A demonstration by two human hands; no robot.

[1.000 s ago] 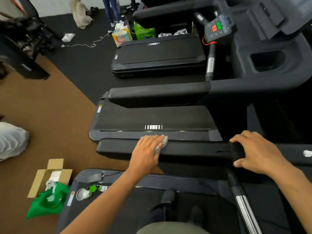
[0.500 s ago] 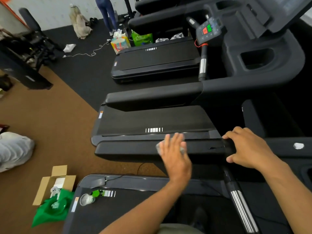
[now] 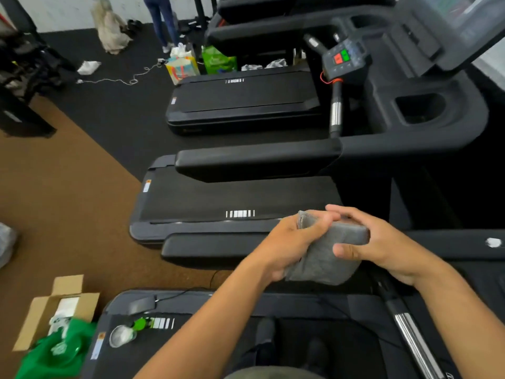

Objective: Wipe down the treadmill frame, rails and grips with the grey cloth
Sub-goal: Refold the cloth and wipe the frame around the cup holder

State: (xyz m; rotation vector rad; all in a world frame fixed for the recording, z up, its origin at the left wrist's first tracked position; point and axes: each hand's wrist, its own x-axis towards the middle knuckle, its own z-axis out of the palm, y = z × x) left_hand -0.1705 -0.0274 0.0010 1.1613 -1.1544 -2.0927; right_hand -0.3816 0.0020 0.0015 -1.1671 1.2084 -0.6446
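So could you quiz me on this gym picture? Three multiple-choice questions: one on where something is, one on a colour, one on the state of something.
1. Where is the open cardboard box?
A. on a treadmill belt
B. on the brown floor, lower left
C. on a console

2. What colours are the two big buttons on the control panel?
A. red and green
B. blue and yellow
C. white and orange

3. How is the grey cloth right now?
A. lying on a rail
B. hanging from a grip
C. gripped from both sides

Answers:
1 B: it sits on the floor beside a green bag.
2 A: one red and one green button sit side by side.
3 C: the left hand and right hand both hold it, folded, above the handrail.
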